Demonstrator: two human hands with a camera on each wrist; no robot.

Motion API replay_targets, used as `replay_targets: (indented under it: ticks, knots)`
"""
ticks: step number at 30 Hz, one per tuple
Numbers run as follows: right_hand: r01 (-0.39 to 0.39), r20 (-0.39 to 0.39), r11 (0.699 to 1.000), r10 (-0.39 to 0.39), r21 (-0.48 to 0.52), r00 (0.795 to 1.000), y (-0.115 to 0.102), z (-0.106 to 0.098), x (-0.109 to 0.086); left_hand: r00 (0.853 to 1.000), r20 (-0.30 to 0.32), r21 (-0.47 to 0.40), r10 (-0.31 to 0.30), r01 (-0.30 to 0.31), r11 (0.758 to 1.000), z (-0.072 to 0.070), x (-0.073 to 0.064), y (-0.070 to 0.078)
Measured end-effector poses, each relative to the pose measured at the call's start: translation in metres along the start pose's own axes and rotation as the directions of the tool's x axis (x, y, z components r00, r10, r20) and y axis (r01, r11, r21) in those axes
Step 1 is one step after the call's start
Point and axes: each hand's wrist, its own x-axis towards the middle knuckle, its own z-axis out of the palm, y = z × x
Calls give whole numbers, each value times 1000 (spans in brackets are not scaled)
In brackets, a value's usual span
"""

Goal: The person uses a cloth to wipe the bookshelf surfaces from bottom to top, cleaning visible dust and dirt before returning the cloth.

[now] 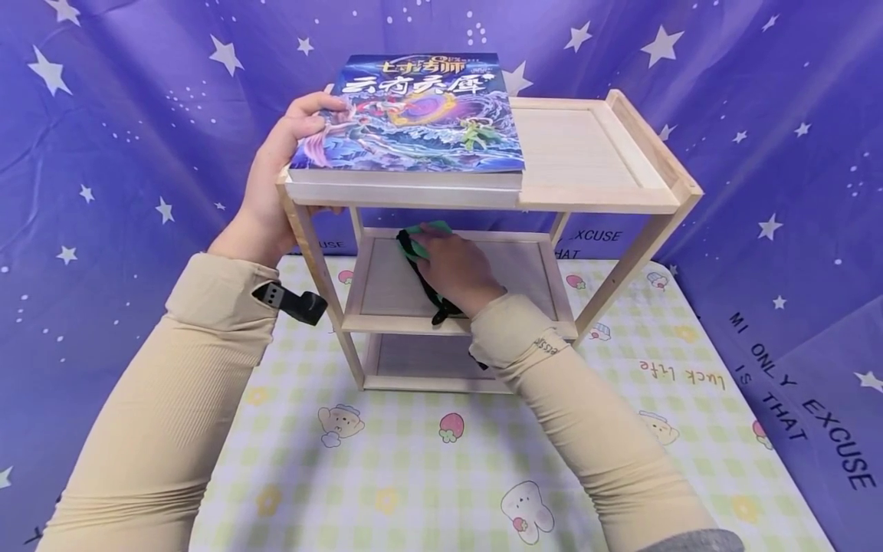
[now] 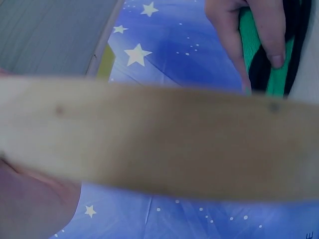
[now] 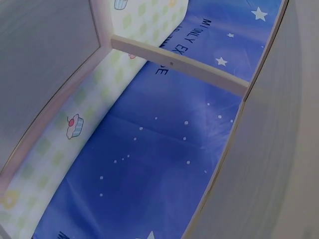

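Note:
A three-tier wooden shelf [image 1: 600,201] stands on the table. My left hand [image 1: 272,172] grips the left end of its top tier, with fingers at the left edge of a thick blue illustrated book [image 1: 421,115] lying there. Inside the shelf, my right hand [image 1: 458,268] holds a green and black cloth [image 1: 416,244] against the middle tier [image 1: 524,268]. A black strip of it trails toward the tier's front edge. In the left wrist view, a blurred wooden post [image 2: 164,139] crosses the picture, and fingers [image 2: 269,30] lie over the green knit-like fabric.
The bottom tier [image 1: 428,360] sits low under the middle one. A green-checked tablecloth [image 1: 414,460] with cartoon prints covers the table. Purple-blue star-printed curtains [image 1: 138,100] hang behind and at both sides. A black strap [image 1: 297,303] sticks out from the left wrist.

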Motion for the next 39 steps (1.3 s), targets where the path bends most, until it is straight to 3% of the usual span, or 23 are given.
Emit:
replay_targets:
  ticks: [11, 24, 32, 39]
  knots:
    - [-4, -26, 1000, 5, 31, 1000, 17, -2, -3, 1000, -14, -7, -10, 10, 1000, 0, -1, 1]
    - [-76, -10, 996, 77, 55, 997, 34, -7, -5, 1000, 13, -50, 0, 1, 999, 1, 1, 0]
    - [-119, -26, 991, 120, 55, 992, 43, -7, -6, 998, 38, -23, 48, -47, 999, 0, 0, -3]
    - [-124, -60, 990, 128, 67, 990, 50, -5, -6, 999, 28, -53, 17, -15, 998, 1, 1, -1]
